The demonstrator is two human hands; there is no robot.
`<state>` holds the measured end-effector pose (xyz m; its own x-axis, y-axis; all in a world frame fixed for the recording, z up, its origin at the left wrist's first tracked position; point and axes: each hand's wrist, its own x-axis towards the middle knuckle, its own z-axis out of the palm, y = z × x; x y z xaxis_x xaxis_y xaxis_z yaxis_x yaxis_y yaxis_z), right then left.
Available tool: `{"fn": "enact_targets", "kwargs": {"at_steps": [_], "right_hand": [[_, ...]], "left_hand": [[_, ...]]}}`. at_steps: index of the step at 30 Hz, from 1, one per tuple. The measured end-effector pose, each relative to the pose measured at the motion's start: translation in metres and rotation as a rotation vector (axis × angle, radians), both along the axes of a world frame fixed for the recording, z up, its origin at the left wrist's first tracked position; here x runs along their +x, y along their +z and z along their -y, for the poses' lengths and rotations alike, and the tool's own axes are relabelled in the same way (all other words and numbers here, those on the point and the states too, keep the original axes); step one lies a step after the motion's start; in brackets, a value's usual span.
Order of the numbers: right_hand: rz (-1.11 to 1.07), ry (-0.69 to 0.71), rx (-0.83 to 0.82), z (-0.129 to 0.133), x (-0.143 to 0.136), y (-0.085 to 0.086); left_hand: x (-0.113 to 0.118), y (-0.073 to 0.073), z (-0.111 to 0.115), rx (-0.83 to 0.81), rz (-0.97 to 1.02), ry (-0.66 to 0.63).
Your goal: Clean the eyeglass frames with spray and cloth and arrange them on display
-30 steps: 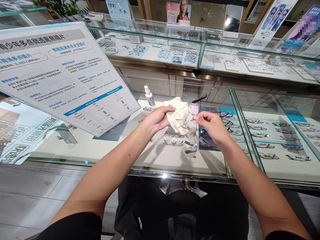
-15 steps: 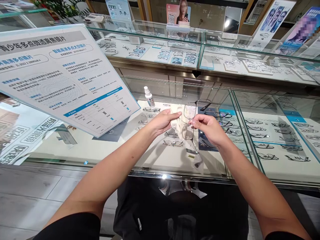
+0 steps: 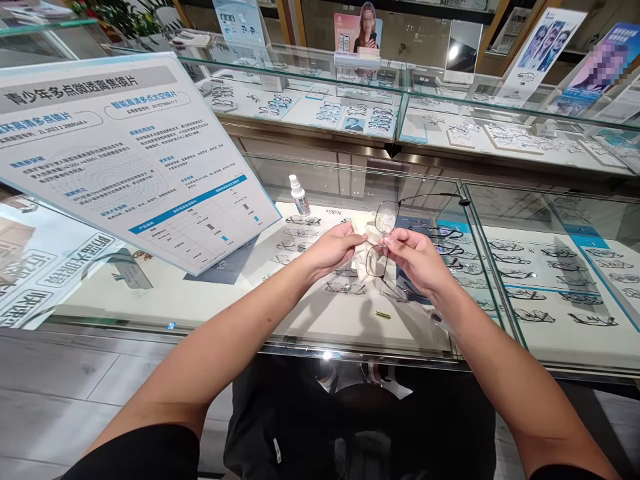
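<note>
Thin-framed eyeglasses are held on edge above the glass counter, one lens above the other. My right hand pinches them near the bridge, with thumb and fingers closed. A dark temple arm stretches out to the right from the upper lens. My left hand is closed on a cream cloth, which hangs down behind the glasses. The left thumb lies on the cloth, close to the lenses; whether cloth and lens touch I cannot tell.
A white spray bottle stands on the counter beyond my left hand. A large printed sign leans at the left. Rows of spectacles show through the glass display case, and a small gold-coloured piece lies below my hands.
The eyeglasses have turned, so the upper temple arm now points further right. My left hand and the cloth have moved slightly right, closer to the right hand.
</note>
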<state>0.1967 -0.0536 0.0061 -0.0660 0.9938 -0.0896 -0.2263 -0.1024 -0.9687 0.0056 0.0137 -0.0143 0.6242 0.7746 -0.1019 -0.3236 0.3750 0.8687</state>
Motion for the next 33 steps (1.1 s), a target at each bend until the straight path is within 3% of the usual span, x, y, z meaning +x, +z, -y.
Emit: {"fn": "enact_targets", "kwargs": {"at_steps": [8,12,17,21,29,33], "right_hand": [[0.08,-0.132,0.104,-0.003,0.008,0.005],[0.025,-0.095,0.075,-0.002,0.006,0.006],[0.012,-0.002,0.047,0.001,-0.001,0.003],[0.012,-0.045,0.097,0.0,0.001,-0.002],[0.019,-0.195,0.146,-0.006,0.016,0.002],[0.042,-0.096,0.119,-0.004,0.014,0.004]], "left_hand": [[-0.005,0.002,-0.006,0.067,-0.112,0.112],[-0.005,-0.001,-0.005,0.124,-0.169,0.135],[-0.003,-0.005,0.0,0.25,-0.288,0.27],[-0.004,0.0,0.003,0.313,-0.33,0.357],[-0.011,0.006,-0.007,0.164,-0.264,0.394],[-0.011,0.006,-0.008,0.107,-0.24,0.379]]}}
